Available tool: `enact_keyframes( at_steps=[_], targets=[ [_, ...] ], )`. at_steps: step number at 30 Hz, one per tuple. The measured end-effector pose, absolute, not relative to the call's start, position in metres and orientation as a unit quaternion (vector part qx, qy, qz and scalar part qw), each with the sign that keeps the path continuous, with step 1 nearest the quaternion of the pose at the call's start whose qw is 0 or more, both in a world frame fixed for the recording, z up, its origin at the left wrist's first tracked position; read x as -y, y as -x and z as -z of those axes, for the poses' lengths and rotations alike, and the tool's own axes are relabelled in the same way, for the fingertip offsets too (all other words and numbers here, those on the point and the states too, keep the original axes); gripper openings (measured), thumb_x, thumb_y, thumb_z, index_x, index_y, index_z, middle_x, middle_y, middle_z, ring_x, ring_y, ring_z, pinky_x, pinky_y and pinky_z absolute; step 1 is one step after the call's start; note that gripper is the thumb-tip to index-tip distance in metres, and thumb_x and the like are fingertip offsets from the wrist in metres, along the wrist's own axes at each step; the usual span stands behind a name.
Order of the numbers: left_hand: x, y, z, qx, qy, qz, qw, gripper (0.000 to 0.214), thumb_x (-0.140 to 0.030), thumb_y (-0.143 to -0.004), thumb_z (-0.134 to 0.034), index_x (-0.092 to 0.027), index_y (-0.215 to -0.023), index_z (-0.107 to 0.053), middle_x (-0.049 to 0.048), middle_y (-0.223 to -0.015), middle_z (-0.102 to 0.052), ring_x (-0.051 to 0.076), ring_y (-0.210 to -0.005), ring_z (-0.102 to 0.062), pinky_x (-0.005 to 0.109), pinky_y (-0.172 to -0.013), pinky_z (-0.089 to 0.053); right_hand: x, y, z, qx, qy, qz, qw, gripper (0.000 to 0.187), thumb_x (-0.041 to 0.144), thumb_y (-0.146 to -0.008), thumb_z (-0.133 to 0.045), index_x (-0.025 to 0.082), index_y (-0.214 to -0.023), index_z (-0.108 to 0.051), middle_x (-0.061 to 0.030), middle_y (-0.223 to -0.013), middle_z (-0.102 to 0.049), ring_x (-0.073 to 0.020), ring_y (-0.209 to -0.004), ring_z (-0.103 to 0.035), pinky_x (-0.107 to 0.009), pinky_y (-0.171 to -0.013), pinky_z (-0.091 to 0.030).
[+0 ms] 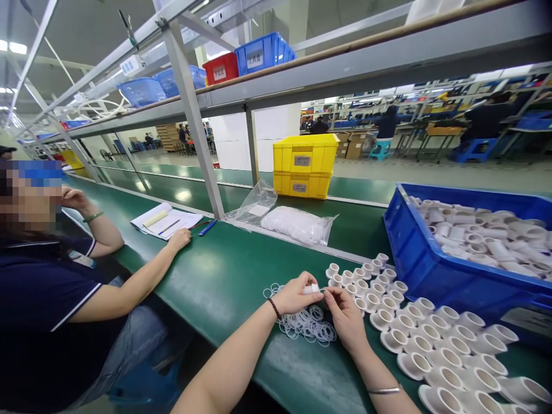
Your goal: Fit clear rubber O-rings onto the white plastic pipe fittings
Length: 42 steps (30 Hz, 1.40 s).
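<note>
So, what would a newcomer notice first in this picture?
Probably the rows of white fittings standing on the green belt at lower right, beside the blue bin full of more. At centre, the left hand and right hand hold one small fitting over a heap of clear rings.

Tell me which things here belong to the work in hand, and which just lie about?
In use: left hand and right hand on a white fitting; clear rings; standing fittings; blue bin.
Lying about: yellow crates; plastic bags; papers; blue pen.
</note>
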State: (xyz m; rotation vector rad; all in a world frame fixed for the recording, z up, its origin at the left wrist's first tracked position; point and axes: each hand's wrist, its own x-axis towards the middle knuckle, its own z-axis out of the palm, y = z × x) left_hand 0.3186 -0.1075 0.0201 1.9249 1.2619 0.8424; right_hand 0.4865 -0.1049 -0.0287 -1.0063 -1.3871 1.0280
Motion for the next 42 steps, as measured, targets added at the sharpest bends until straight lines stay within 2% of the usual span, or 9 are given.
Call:
enact_keyframes(
  at_steps=[5,8,14,18,25,30,36,42],
  targets=[
    [0.114,-0.323,-0.024,-0.473,-0.772,-0.278,0.322,0.033,-0.047,-0.084,-0.053,-0.020,-0.102,-0.049,0.0003,-0.085,-0.057,0.014,-0.075,-0.053,0.022,-0.063,-0.036,0.105,-0.487,0.031,0.591,0.425,-0.432,0.532,0.034,0.050,-0.080,-0.060,0.018,-0.094,-0.059,-0.0071,-0.090,-0.062,-0.0195,-0.079,-0.059,-0.032,-0.073,-0.048],
    [0.117,-0.325,-0.027,-0.490,-0.784,-0.263,0.277,0.031,-0.047,-0.082,-0.055,-0.020,-0.097,-0.050,0.0000,-0.082,-0.058,0.014,-0.073,-0.053,0.022,-0.059,-0.034,0.105,-0.488,0.031,0.596,0.434,-0.430,0.521,0.037,0.052,-0.080,-0.059,0.018,-0.095,-0.059,-0.0078,-0.091,-0.062,-0.0204,-0.080,-0.059,-0.033,-0.073,-0.049],
    [0.118,-0.326,-0.027,-0.487,-0.816,-0.245,0.195,0.029,-0.045,-0.083,-0.055,-0.020,-0.098,-0.049,0.0023,-0.086,-0.060,0.017,-0.076,-0.056,0.024,-0.062,-0.036,0.104,-0.487,0.032,0.612,0.428,-0.414,0.521,0.036,0.052,-0.081,-0.058,0.018,-0.093,-0.059,-0.0076,-0.087,-0.062,-0.0205,-0.079,-0.059,-0.033,-0.072,-0.049],
    [0.120,-0.326,-0.027,-0.475,-0.827,-0.234,0.187,0.025,-0.040,-0.080,-0.056,-0.020,-0.093,-0.049,0.0020,-0.082,-0.059,0.017,-0.074,-0.057,0.025,-0.062,-0.036,0.108,-0.485,0.031,0.623,0.431,-0.392,0.522,0.035,0.051,-0.083,-0.054,0.019,-0.095,-0.058,-0.0077,-0.087,-0.062,-0.0213,-0.079,-0.060,-0.035,-0.072,-0.049],
    [0.119,-0.327,-0.023,-0.460,-0.831,-0.250,0.188,0.018,-0.030,-0.078,-0.057,-0.020,-0.090,-0.048,0.0019,-0.081,-0.058,0.017,-0.073,-0.055,0.026,-0.063,-0.035,0.114,-0.484,0.026,0.669,0.437,-0.324,0.507,0.024,0.039,-0.090,-0.044,0.019,-0.098,-0.055,-0.0078,-0.093,-0.059,-0.0202,-0.085,-0.057,-0.035,-0.077,-0.047],
    [0.116,-0.328,-0.022,-0.453,-0.831,-0.241,0.216,0.020,-0.030,-0.078,-0.058,-0.019,-0.090,-0.047,0.0020,-0.082,-0.059,0.017,-0.072,-0.054,0.026,-0.063,-0.035,0.106,-0.485,0.034,0.634,0.439,-0.373,0.515,0.025,0.040,-0.089,-0.046,0.020,-0.101,-0.053,-0.0064,-0.093,-0.058,-0.0193,-0.085,-0.056,-0.034,-0.078,-0.047],
    [0.115,-0.328,-0.018,-0.445,-0.827,-0.253,0.232,0.024,-0.032,-0.080,-0.057,-0.019,-0.096,-0.047,0.0043,-0.093,-0.059,0.019,-0.082,-0.055,0.028,-0.069,-0.038,0.102,-0.485,0.030,0.553,0.401,-0.486,0.546,0.028,0.046,-0.080,-0.056,0.020,-0.093,-0.052,-0.0023,-0.080,-0.054,-0.0167,-0.072,-0.054,-0.030,-0.067,-0.047],
    [0.115,-0.328,-0.013,-0.401,-0.831,-0.295,0.247,0.026,-0.034,-0.082,-0.057,-0.018,-0.101,-0.049,0.0056,-0.096,-0.057,0.019,-0.086,-0.053,0.030,-0.077,-0.040,0.106,-0.486,0.016,0.469,0.367,-0.597,0.537,0.035,0.050,-0.074,-0.063,0.021,-0.087,-0.048,0.0000,-0.074,-0.052,-0.0151,-0.066,-0.053,-0.027,-0.059,-0.045]
  ],
)
